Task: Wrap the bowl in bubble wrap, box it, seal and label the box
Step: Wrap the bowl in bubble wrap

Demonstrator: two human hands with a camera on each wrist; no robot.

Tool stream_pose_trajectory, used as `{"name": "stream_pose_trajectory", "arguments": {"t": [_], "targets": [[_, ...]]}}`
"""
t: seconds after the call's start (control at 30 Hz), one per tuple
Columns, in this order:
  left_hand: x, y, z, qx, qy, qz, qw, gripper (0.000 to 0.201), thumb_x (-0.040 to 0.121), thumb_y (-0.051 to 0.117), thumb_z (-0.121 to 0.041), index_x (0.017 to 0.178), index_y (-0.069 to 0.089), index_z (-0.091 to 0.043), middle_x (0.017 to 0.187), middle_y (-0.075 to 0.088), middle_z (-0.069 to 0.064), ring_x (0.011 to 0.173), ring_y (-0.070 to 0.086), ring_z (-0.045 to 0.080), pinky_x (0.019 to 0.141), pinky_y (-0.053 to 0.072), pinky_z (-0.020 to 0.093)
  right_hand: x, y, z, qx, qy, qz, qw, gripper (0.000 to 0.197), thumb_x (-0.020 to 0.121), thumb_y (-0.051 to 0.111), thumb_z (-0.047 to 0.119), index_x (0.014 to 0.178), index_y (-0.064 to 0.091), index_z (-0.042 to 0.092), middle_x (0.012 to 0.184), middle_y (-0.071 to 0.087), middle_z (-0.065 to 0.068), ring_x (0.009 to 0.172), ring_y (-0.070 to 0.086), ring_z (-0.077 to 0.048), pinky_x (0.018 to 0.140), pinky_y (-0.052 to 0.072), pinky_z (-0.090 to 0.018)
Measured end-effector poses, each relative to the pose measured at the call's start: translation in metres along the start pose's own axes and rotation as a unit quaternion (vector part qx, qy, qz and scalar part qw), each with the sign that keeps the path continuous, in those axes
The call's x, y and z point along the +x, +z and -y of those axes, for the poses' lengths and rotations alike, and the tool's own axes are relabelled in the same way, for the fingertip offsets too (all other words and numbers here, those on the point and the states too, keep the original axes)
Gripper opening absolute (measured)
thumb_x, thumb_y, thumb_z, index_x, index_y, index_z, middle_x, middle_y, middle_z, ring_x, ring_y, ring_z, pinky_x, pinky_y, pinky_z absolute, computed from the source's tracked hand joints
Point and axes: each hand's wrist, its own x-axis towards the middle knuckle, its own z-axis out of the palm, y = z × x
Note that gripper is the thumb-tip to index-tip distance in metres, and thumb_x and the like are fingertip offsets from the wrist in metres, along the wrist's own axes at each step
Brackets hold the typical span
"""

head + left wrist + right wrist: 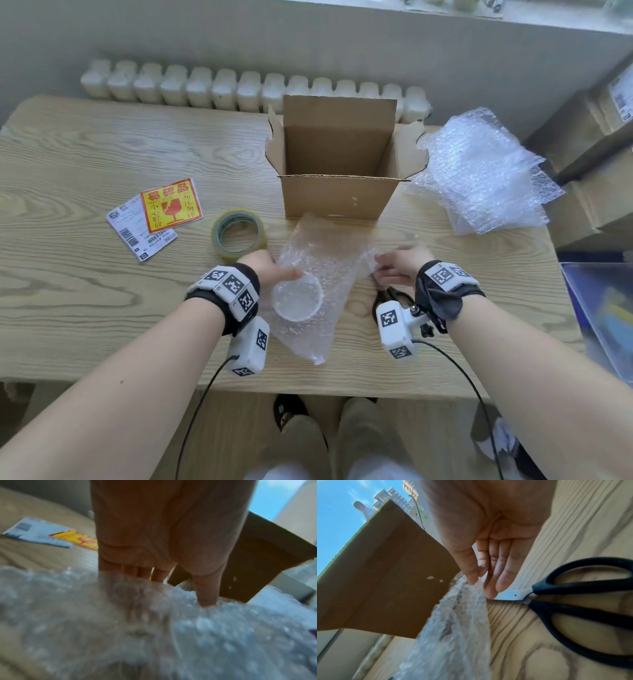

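At the lower centre of the head view, a clear bowl (297, 299) is seen lying on a sheet of bubble wrap (325, 274) spread over the wooden counter (85, 164), just in front of the open cardboard box (337, 164); this placement is judged to keep the wrapped piece a short lift away from the box. The left hand (270, 270) is held at the bowl's upper left rim, one finger stretched along it, apparently to steady the bowl. The right hand (397, 265) is set at the sheet's right edge, which is lifted, presumably to be folded over the bowl. A roll of clear tape (238, 234) and the fragile sticker (171, 204), laid over a shipping label (137, 233), are kept at the left, ready for sealing and labelling. Spare bubble wrap (486, 171) is piled at the upper right, and black scissors (394, 298) lie below the right hand.

Across the left wrist view, the left hand (163, 534) is shown pointing down, its fingers (207, 595) fairly straight and close together, with one tip pressed into the bubble wrap (223, 635). The bowl is too blurred to be made out.

Through the right wrist view, the right hand (488, 527) is shown with thumb and forefinger pinching the sheet's edge (462, 608), the other fingers (503, 572) extended side by side. The scissors (573, 595) lie closed at the right, touching nothing held, and the box (385, 574) fills the left.
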Motion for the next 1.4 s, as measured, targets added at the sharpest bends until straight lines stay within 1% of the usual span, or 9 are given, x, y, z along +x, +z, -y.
{"name": "stream_pose_trajectory", "arguments": {"t": [0.17, 0.23, 0.3, 0.5, 0.67, 0.87, 1.07, 1.27, 1.4], "targets": [[0.003, 0.006, 0.004, -0.132, -0.054, 0.031, 0.989, 0.080, 0.083, 0.051, -0.065, 0.131, 0.048, -0.001, 0.117, 0.059, 0.013, 0.100, 0.059, 0.029, 0.079, 0.050, 0.035, -0.001, -0.002, -0.005, 0.088, 0.043, -0.011, 0.995, 0.042, 0.097, 0.053, 0.019, 0.129, 0.047, -0.008, 0.118, 0.064, -0.023, 0.110, 0.063, -0.035, 0.092, 0.054, -0.034], [0.005, 0.006, 0.005, -0.144, -0.059, 0.009, 0.988, 0.082, 0.083, 0.050, -0.065, 0.131, 0.048, 0.001, 0.123, 0.059, 0.019, 0.106, 0.059, 0.032, 0.087, 0.049, 0.040, -0.007, -0.001, -0.009, 0.029, 0.076, 0.062, 0.995, 0.047, 0.098, 0.050, 0.026, 0.129, 0.046, -0.008, 0.111, 0.067, -0.020, 0.102, 0.067, -0.029, 0.077, 0.057, -0.028], [0.005, 0.007, 0.004, -0.164, -0.062, 0.007, 0.984, 0.077, 0.082, 0.057, -0.061, 0.126, 0.051, 0.001, 0.109, 0.061, 0.015, 0.088, 0.060, 0.027, 0.070, 0.049, 0.034, -0.011, 0.007, -0.014, -0.033, 0.077, 0.130, 0.988, 0.044, 0.099, 0.049, 0.025, 0.129, 0.049, -0.007, 0.096, 0.072, -0.013, 0.081, 0.071, -0.021, 0.067, 0.057, -0.025], [0.002, 0.012, 0.001, -0.263, -0.065, 0.000, 0.963, 0.034, 0.084, 0.067, -0.039, 0.089, 0.054, -0.008, 0.075, 0.054, 0.002, 0.062, 0.050, 0.014, 0.049, 0.036, 0.025, -0.011, 0.038, -0.022, 0.006, 0.045, 0.169, 0.985, 0.050, 0.095, 0.053, 0.036, 0.127, 0.052, -0.002, 0.109, 0.068, -0.013, 0.098, 0.065, -0.024, 0.082, 0.052, -0.032], [0.006, 0.017, 0.011, -0.305, -0.057, -0.036, 0.950, 0.022, 0.088, 0.062, -0.032, 0.085, 0.056, -0.011, 0.082, 0.057, 0.010, 0.068, 0.052, 0.023, 0.064, 0.042, 0.030, -0.005, 0.040, -0.017, 0.071, 0.063, 0.164, 0.982, 0.065, 0.088, 0.055, 0.056, 0.123, 0.052, 0.001, 0.119, 0.064, -0.016, 0.100, 0.065, -0.026, 0.083, 0.053, -0.035], [0.006, 0.019, 0.020, -0.303, -0.074, -0.044, 0.949, 0.040, 0.092, 0.059, -0.032, 0.113, 0.060, 0.001, 0.060, 0.045, 0.002, 0.049, 0.039, 0.017, 0.047, 0.030, 0.025, -0.004, 0.049, -0.017, 0.005, 0.031, 0.099, 0.995, 0.022, 0.085, 0.060, -0.002, 0.107, 0.065, -0.004, 0.088, 0.072, -0.019, 0.069, 0.069, -0.027, 0.062, 0.059, -0.033], [0.011, 0.023, 0.028, -0.324, -0.085, -0.112, 0.936, 0.032, 0.093, 0.057, -0.025, 0.066, 0.043, -0.015, 0.065, 0.049, 0.005, 0.070, 0.050, 0.025, 0.070, 0.040, 0.031, 0.001, 0.045, -0.012, 0.036, 0.036, 0.030, 0.998, 0.022, 0.098, 0.046, 0.008, 0.114, 0.057, -0.002, 0.101, 0.069, -0.018, 0.076, 0.068, -0.027, 0.054, 0.055, -0.029], [0.005, 0.023, 0.025, -0.346, -0.038, -0.062, 0.935, 0.032, 0.086, 0.061, -0.047, 0.093, 0.058, -0.016, 0.093, 0.057, -0.001, 0.089, 0.055, 0.021, 0.077, 0.041, 0.031, -0.010, 0.050, -0.016, -0.069, 0.023, 0.121, 0.990, 0.026, 0.093, 0.059, 0.022, 0.105, 0.063, -0.001, 0.104, 0.070, -0.014, 0.073, 0.063, -0.016, 0.068, 0.051, -0.025], [0.000, 0.027, 0.017, -0.360, -0.008, -0.040, 0.932, 0.024, 0.083, 0.070, -0.033, 0.096, 0.066, -0.013, 0.085, 0.062, -0.002, 0.070, 0.056, 0.008, 0.057, 0.041, 0.021, -0.018, 0.066, -0.011, -0.118, 0.028, 0.165, 0.979, 0.034, 0.095, 0.055, 0.023, 0.118, 0.058, -0.003, 0.116, 0.064, -0.012, 0.110, 0.060, -0.023, 0.089, 0.049, -0.029]]}}
